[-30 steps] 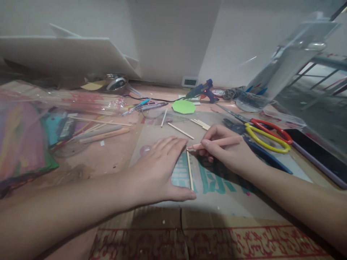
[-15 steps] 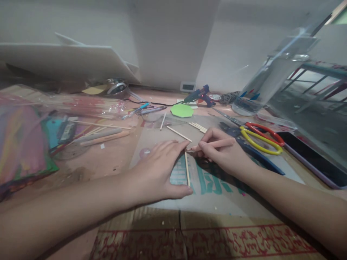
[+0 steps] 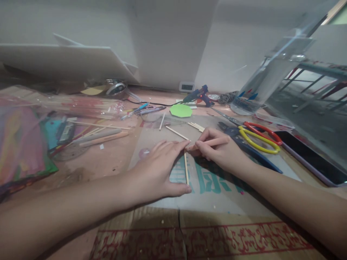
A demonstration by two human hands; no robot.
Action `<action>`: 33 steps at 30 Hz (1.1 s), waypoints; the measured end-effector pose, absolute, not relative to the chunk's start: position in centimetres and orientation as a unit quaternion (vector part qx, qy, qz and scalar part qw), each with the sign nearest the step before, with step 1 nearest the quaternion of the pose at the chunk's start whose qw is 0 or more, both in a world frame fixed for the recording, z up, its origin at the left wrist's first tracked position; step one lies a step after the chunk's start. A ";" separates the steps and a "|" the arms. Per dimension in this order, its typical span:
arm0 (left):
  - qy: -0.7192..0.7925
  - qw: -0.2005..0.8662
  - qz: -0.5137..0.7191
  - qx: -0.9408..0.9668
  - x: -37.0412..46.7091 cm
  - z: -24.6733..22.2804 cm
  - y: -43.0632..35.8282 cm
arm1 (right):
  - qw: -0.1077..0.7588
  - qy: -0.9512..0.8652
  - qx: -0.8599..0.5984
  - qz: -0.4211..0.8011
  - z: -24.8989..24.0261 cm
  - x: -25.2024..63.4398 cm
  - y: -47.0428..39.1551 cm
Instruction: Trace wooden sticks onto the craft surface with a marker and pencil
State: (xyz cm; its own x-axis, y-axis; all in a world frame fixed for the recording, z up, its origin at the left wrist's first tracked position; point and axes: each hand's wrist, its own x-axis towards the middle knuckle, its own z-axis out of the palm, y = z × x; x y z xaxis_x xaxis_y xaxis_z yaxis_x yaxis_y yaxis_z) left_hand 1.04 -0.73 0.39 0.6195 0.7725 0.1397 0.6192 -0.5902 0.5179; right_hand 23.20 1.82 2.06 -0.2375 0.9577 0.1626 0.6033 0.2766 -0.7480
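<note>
A thin wooden stick lies across the green-printed sheet. My left hand spans it, with the index fingertip at its far end and the thumb at its near end, holding it down. My right hand is closed in a writing grip on a slim peach-coloured pen. The pen's tip meets the stick's far end beside my left index finger; the exact contact is too small to make out. Another stick lies slanted just beyond the fingertips, and several short sticks lie beyond my right hand.
A lime-green octagon lies beyond the sticks, near a blue glue gun. To the right are scissors with red and yellow handles, blue-handled pliers, a phone and a clear container. Bagged sticks lie left.
Both hands keep nearly the same pose on the stick and pen. The pen's back end has shifted slightly left, and the whole view has moved a little.
</note>
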 end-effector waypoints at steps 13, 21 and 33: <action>0.395 0.233 0.180 0.870 0.9 0.4 -0.6 | 0.308 -0.744 -0.526 0.274 2.0 23.4 1.9; 0.395 0.232 0.191 0.868 0.9 0.1 -0.6 | 0.302 -0.755 -0.485 0.322 2.3 23.3 1.5; 0.408 0.225 0.174 0.867 1.0 0.4 -0.6 | 0.310 -0.746 -0.489 0.329 2.2 23.4 1.4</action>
State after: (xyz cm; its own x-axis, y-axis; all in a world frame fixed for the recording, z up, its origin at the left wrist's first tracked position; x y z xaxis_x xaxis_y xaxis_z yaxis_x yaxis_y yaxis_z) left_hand 1.03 -0.62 0.36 0.6058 0.7868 0.1179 0.6298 -0.5647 0.5333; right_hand 23.35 1.36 2.18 -0.3294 0.9338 0.1398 0.5257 0.3043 -0.7944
